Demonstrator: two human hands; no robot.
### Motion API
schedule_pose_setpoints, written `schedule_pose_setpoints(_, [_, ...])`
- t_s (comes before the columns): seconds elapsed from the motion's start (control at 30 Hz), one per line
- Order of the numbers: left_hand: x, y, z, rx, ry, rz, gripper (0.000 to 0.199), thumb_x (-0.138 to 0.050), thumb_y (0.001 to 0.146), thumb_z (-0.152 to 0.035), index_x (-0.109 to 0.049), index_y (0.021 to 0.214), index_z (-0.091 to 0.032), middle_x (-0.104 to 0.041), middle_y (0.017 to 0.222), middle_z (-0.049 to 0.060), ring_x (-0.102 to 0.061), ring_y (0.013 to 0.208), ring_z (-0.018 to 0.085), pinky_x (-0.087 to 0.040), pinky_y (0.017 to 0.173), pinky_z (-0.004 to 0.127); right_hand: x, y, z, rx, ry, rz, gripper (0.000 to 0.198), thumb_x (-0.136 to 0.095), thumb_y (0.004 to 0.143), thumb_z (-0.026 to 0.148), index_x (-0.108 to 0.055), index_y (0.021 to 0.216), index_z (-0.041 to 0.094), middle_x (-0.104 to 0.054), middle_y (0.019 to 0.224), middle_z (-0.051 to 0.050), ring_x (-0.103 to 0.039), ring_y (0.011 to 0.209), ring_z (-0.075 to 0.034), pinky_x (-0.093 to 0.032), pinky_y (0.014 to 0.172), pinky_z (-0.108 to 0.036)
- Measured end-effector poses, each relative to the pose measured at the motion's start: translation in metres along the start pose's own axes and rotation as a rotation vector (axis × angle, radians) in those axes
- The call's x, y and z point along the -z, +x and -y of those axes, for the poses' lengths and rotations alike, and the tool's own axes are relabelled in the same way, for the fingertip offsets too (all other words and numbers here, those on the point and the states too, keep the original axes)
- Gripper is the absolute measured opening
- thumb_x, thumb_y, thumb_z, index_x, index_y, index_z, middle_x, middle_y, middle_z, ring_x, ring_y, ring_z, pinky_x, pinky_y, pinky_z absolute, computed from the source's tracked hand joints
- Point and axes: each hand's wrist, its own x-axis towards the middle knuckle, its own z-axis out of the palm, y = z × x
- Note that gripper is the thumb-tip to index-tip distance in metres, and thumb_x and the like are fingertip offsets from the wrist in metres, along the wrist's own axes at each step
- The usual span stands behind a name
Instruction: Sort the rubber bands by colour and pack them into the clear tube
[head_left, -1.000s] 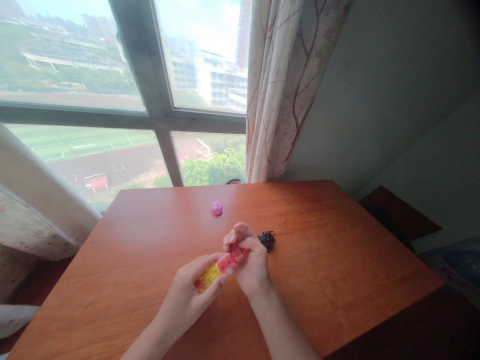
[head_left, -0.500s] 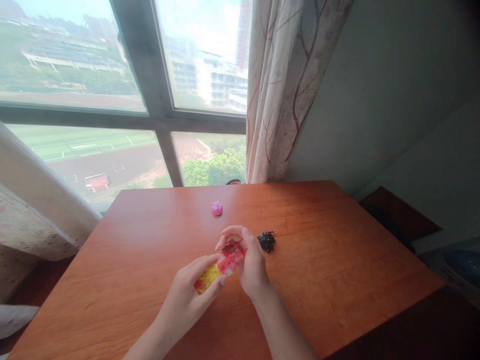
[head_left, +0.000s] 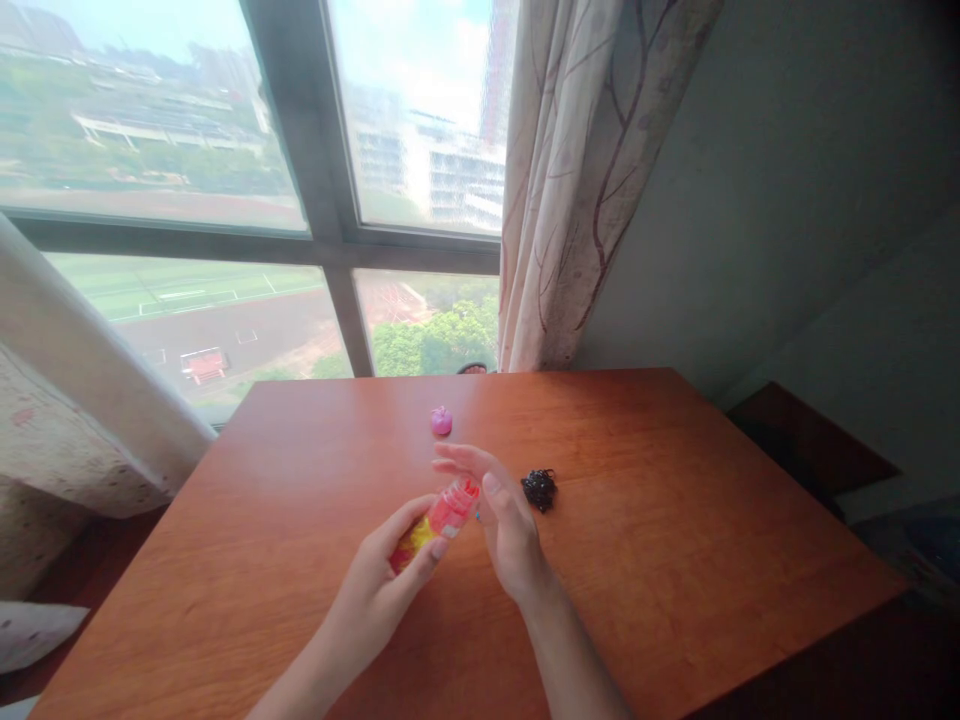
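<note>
My left hand [head_left: 386,570] is wrapped around a small clear bottle [head_left: 451,508], its contents red toward the neck and yellow and red lower down. The bottle is tilted, with its neck pointing up and to the right. At that end, my right hand [head_left: 506,515] is open, its fingers stretched out and the palm facing the bottle's mouth. A tiny blue speck shows beside the right palm, too small to name. Beyond the hands sits a pink round piece [head_left: 441,421] with a small tip on top. Right of my right hand lies a tangled heap of shiny black strands [head_left: 539,489].
The brown wooden table [head_left: 675,520] reaches to the window [head_left: 337,255] at the back. A patterned curtain [head_left: 570,200] hangs behind its far edge, another curtain [head_left: 97,370] at the left. A grey wall [head_left: 787,200] stands to the right.
My right hand's fingers have straightened and drawn away from the bottle's mouth, so its neck now shows. The whole view has shifted slightly. The pink piece and black heap remain on the table.
</note>
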Motion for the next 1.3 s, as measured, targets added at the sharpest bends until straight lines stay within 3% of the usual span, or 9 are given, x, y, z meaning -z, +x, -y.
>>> schedule_pose_setpoints(0.1, [0.001,0.000,0.000,0.010,-0.041,0.011,0.038,-0.060,0.090,-0.036,-0.057,0.123,-0.018,-0.068,0.122,0.009,-0.065,0.107,0.023,-0.051,0.095,0.032,0.009,-0.005,0.004,0.063,-0.193,-0.043,0.031,-0.047,0.095,0.036,-0.069,0.114,0.025,-0.064,0.121,-0.006,-0.058,0.111,-0.022,-0.044,0.095,-0.036])
schedule_pose_setpoints(0.2, [0.001,-0.001,0.000,-0.009,-0.043,0.013,0.037,-0.061,0.089,-0.035,-0.057,0.123,-0.020,-0.066,0.124,0.009,-0.062,0.112,0.023,-0.050,0.098,0.033,0.021,-0.015,0.016,0.159,-0.467,-0.071,0.026,-0.051,0.091,0.023,-0.072,0.106,0.026,-0.064,0.102,-0.004,-0.059,0.094,-0.019,-0.045,0.080,-0.030])
schedule_pose_setpoints(0.33, [0.001,-0.001,0.001,-0.032,-0.033,0.012,0.037,-0.061,0.088,-0.034,-0.057,0.123,-0.021,-0.067,0.123,0.009,-0.062,0.113,0.024,-0.051,0.096,0.034,0.029,-0.026,0.041,0.139,-0.721,0.115,0.039,-0.052,0.086,0.011,-0.069,0.118,0.026,-0.064,0.082,-0.001,-0.057,0.073,-0.017,-0.043,0.068,-0.027])
schedule_pose_setpoints(0.47, [0.002,-0.001,0.004,-0.063,0.080,-0.016,0.034,-0.062,0.088,-0.031,-0.058,0.120,-0.021,-0.068,0.118,0.009,-0.065,0.108,0.023,-0.051,0.097,0.036,0.027,-0.027,0.067,0.117,-0.878,0.261,0.049,-0.050,0.083,0.007,-0.066,0.124,0.028,-0.069,0.084,-0.002,-0.058,0.069,-0.018,-0.042,0.066,-0.027])
schedule_pose_setpoints(0.73, [0.002,-0.003,0.001,-0.256,0.240,0.067,0.033,-0.060,0.088,-0.022,-0.059,0.120,-0.022,-0.067,0.119,0.009,-0.063,0.110,0.023,-0.051,0.097,0.034,0.018,-0.029,0.074,0.066,-1.313,0.489,0.029,-0.054,0.071,0.010,-0.070,0.090,0.023,-0.064,0.059,0.001,-0.048,0.046,-0.013,-0.023,0.047,-0.025])
schedule_pose_setpoints(0.87, [0.001,-0.003,-0.001,-0.371,0.299,0.114,0.039,-0.061,0.087,-0.017,-0.057,0.125,-0.025,-0.065,0.122,0.009,-0.061,0.114,0.022,-0.049,0.099,0.032,0.016,-0.030,0.073,0.006,-1.362,0.543,0.018,-0.056,0.068,0.013,-0.068,0.078,0.021,-0.059,0.051,0.001,-0.038,0.037,-0.010,-0.017,0.042,-0.026])
schedule_pose_setpoints(1.0, [0.002,-0.003,0.001,-0.339,0.303,0.107,0.038,-0.059,0.089,-0.017,-0.055,0.125,-0.025,-0.064,0.124,0.008,-0.060,0.115,0.022,-0.049,0.100,0.032,0.020,-0.031,0.089,-0.087,-1.264,0.589,0.037,-0.052,0.073,0.013,-0.068,0.105,0.023,-0.066,0.062,0.002,-0.050,0.046,-0.013,-0.025,0.046,-0.025])
schedule_pose_setpoints(1.13, [0.003,-0.004,0.005,-0.280,0.288,0.090,0.038,-0.057,0.091,-0.020,-0.052,0.128,-0.024,-0.064,0.126,0.009,-0.060,0.117,0.023,-0.048,0.101,0.035,0.023,-0.033,0.107,-0.252,-1.182,0.617,0.053,-0.046,0.081,0.013,-0.056,0.131,0.028,-0.063,0.059,0.006,-0.052,0.047,-0.013,-0.029,0.049,-0.022])
schedule_pose_setpoints(1.3, [0.003,-0.004,0.007,-0.307,0.261,0.108,0.039,-0.058,0.091,-0.021,-0.050,0.129,-0.026,-0.063,0.126,0.008,-0.061,0.115,0.022,-0.048,0.101,0.034,0.019,-0.034,0.105,-0.292,-1.272,0.656,0.053,-0.048,0.081,0.017,-0.052,0.134,0.026,-0.064,0.064,0.003,-0.056,0.053,-0.014,-0.028,0.050,-0.023])
